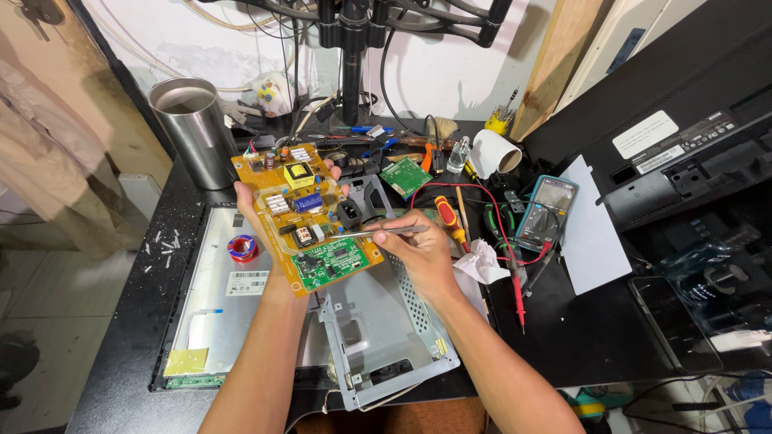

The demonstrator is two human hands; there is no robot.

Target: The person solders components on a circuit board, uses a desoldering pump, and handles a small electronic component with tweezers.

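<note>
Holding the yellow circuit board (305, 225) up from behind, the left hand (256, 210) kept it tilted above the grey metal panel (386, 337) on the black bench (563, 329). Right hand (418, 249) pinched a pair of tweezers (378, 231), tip touching the board's edge. A multimeter (545, 210) lay just to the right, a steel cup (193, 128) behind.
</note>
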